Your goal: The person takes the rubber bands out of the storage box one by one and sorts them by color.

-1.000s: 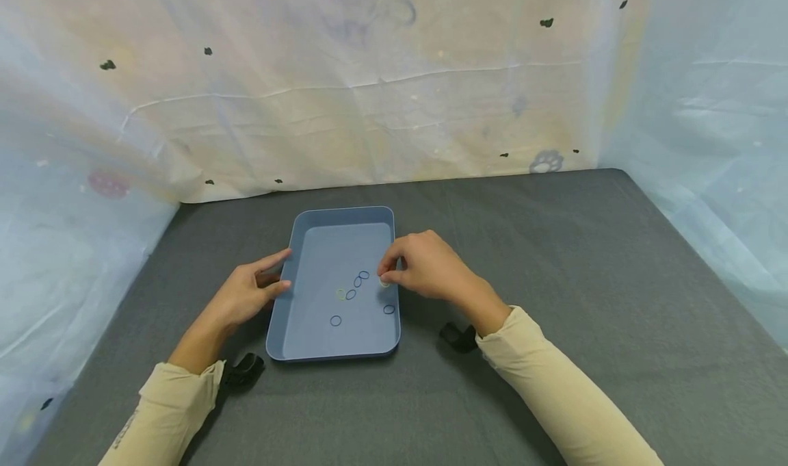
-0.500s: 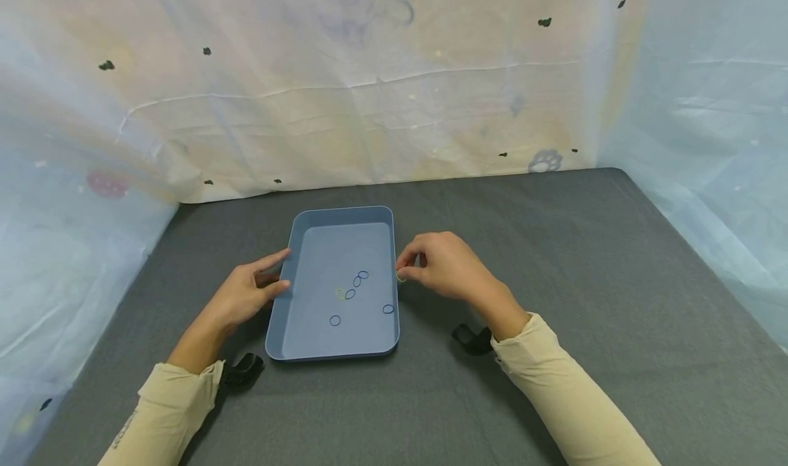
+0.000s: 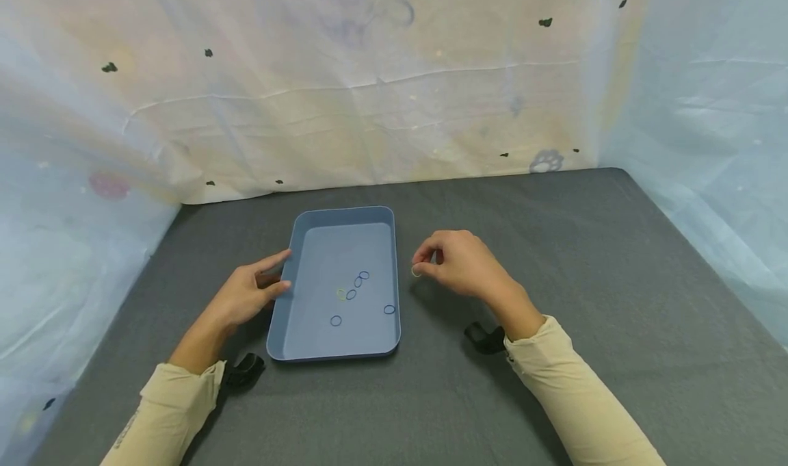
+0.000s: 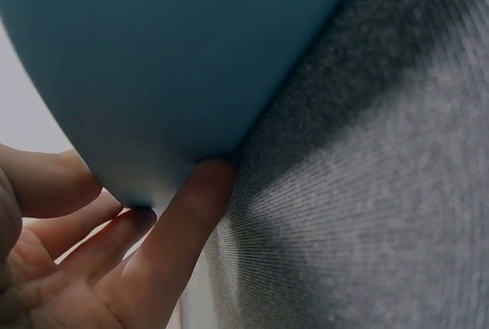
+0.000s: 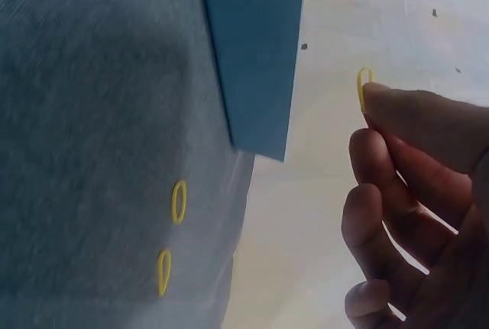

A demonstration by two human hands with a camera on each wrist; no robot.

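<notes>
My right hand (image 3: 464,264) is raised over the grey cloth, to the right of a blue tray (image 3: 341,247). Between its thumb and forefinger it pinches a small yellow rubber band (image 5: 361,94). My left hand (image 3: 242,295) touches the tray's left wall with its fingertips and thumb, the fingers fairly straight. Inside the tray lie several dark blue rubber bands (image 3: 331,321) and a single yellow one (image 3: 338,294). In the right wrist view, two more yellow bands (image 5: 174,202) lie apart on the cloth; my right hand hides that spot in the head view.
Dark grey cloth (image 3: 523,219) covers the table. A pale patterned curtain (image 3: 382,110) rises along the back edge, and light blue sheets (image 3: 726,144) hang at both sides. A black strap piece (image 3: 245,370) shows at each wrist.
My right hand has moved rightward from over the tray, past its right wall, carrying the yellow rubber band. The left hand and the tray stay in place.
</notes>
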